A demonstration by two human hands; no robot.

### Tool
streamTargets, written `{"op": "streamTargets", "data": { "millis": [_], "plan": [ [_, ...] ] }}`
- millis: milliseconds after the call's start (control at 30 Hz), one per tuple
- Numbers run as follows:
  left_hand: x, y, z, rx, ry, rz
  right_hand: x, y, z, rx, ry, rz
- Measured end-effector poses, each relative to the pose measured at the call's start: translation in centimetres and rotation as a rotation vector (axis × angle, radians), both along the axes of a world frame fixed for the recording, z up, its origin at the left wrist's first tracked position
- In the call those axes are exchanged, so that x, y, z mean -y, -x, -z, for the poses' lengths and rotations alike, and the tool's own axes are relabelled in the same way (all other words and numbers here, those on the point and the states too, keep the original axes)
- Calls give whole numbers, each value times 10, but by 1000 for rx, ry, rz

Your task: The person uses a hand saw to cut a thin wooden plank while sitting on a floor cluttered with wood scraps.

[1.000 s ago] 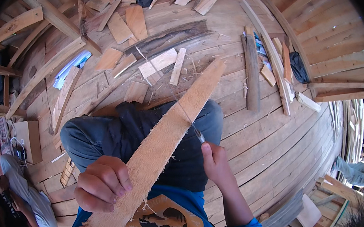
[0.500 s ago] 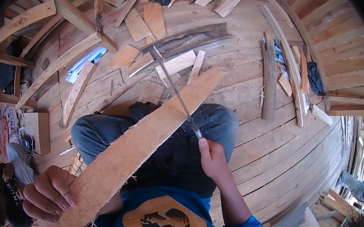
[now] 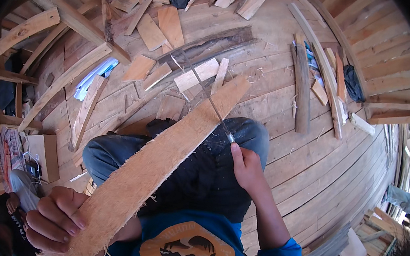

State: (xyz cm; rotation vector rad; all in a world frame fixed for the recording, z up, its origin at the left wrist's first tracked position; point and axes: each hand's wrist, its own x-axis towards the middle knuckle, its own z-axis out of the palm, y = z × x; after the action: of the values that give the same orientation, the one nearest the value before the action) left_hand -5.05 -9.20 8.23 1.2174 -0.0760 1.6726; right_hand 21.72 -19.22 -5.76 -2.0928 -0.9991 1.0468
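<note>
A long rough board (image 3: 149, 162) with frayed, splintered edges lies slantwise across my lap, its far end pointing to the upper right. My left hand (image 3: 55, 217) grips its near end, fingers curled over the top face. In my right hand (image 3: 249, 170) is the pale handle of a long knife (image 3: 200, 82) with a thin, dark blade, seen nearly edge-on. The blade crosses the board close to its far end and reaches out past it to the upper left. Whether its edge touches the wood I cannot tell.
Several wood offcuts (image 3: 198, 76) lie on the plank floor (image 3: 330, 176) ahead. Long boards (image 3: 300, 88) rest at the right. A curved timber frame (image 3: 70, 81) stands at the left, near a cardboard box (image 3: 44, 156). Another person (image 3: 23, 189) sits at the lower left.
My right hand and the knife have shifted slightly forward and to the right along the board. My left hand keeps its hold, and the board has barely moved.
</note>
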Motion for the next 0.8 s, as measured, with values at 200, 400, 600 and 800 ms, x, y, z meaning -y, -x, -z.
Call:
{"op": "streamTargets", "data": {
  "millis": [200,400,600,800],
  "plan": [
    [3,-14,6,62,-64,-165,18,26,-31,-132,-92,-81],
    [2,-23,-3,48,-85,-144,19,-4,17,-14,16,55],
    [1,-25,7,122,-72,-131,8,19,-23,-103,-55,-29],
    [6,-13,8,96,-75,-308,-7,-11,-14,10,20,36]
  ]
}}
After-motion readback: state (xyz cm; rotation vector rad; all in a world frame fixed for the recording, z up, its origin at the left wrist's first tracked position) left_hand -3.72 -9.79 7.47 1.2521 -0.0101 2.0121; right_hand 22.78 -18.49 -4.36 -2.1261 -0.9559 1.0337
